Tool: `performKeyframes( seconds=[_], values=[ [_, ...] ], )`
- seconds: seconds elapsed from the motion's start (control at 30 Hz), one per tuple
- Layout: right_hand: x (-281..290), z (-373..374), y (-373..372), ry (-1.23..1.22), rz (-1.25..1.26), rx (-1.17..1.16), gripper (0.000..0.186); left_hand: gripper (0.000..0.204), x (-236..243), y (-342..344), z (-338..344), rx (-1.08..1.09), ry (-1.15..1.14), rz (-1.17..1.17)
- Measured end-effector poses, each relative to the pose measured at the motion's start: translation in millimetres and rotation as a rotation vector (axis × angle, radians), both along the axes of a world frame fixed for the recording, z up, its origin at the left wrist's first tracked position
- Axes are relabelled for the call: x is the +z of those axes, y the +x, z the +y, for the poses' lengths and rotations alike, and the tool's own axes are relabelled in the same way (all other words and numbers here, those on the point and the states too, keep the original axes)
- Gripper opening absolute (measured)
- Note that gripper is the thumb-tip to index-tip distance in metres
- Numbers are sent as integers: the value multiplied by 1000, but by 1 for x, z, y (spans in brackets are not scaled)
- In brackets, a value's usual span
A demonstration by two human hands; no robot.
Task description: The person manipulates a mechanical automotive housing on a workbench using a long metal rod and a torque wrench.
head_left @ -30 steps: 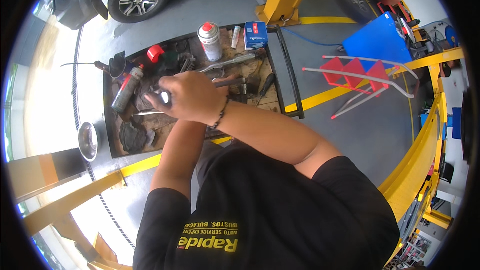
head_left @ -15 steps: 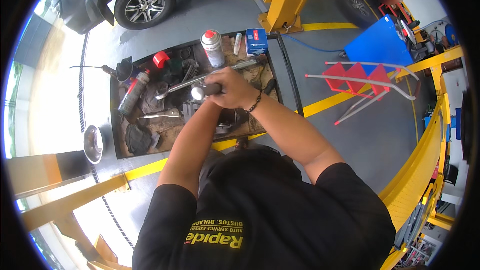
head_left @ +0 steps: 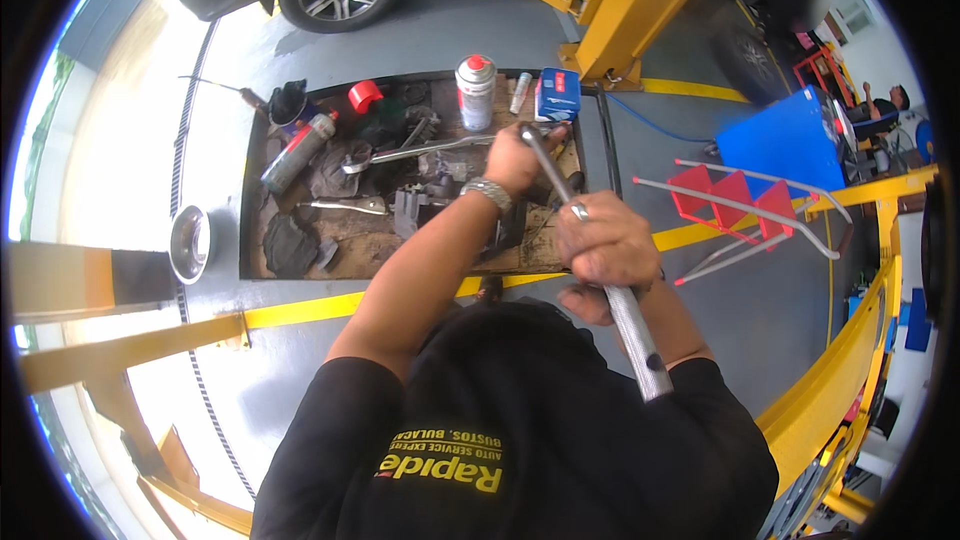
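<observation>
A long silver wrench (head_left: 622, 318) with a knurled grip slants from the worktop toward my chest. My right hand (head_left: 605, 240), a ring on one finger, is closed around its handle. At the wrench's head my left hand (head_left: 512, 162) is closed, with a metal-band watch on the wrist; what lies under its fingers is hidden. Behind that hand, another long silver wrench (head_left: 415, 150) lies across the worktop (head_left: 345, 258). A grey metal part (head_left: 408, 210) sits left of my left forearm. Near it rests a smaller wrench-like tool (head_left: 345, 205) with a pale handle.
Along the worktop's far side stand a red-capped spray can (head_left: 476, 95), a small tube (head_left: 520, 92) and a blue box (head_left: 557, 95). Another spray can (head_left: 297, 155) leans at left. A metal bowl (head_left: 190, 244) is beyond the left edge; a red step stool (head_left: 725, 202) lies right.
My hands have moved apart: the right has come back along the wrench's handle, while the left stays near its head. The wrench now shows lengthwise. The view has shifted.
</observation>
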State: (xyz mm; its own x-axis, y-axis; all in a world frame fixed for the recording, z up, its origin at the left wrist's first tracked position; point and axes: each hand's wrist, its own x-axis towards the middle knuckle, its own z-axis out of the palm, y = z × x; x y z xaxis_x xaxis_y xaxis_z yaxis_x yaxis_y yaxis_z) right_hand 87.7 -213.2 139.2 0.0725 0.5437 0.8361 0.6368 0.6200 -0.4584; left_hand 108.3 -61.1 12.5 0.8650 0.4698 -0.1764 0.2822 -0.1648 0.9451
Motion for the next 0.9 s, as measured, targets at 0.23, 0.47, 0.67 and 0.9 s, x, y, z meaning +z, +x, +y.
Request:
performKeyframes(
  seconds=[0.23, 0.47, 0.67, 0.9],
  values=[
    [18, -13, 3, -13, -204, -72, 32, 54, 17, 14, 12, -23, 149, 65],
    [-37, -3, 68, -330, 59, -271, 16, 41, -73, -136, 117, 95, 22, 77],
    [-134, 114, 65, -815, -89, -320, 45, 41, -82, -254, 114, 309, -293, 11],
    [-209, 184, 46, -969, -359, -409, 56, 44, -69, -311, 119, 503, -438, 2]
  ],
)
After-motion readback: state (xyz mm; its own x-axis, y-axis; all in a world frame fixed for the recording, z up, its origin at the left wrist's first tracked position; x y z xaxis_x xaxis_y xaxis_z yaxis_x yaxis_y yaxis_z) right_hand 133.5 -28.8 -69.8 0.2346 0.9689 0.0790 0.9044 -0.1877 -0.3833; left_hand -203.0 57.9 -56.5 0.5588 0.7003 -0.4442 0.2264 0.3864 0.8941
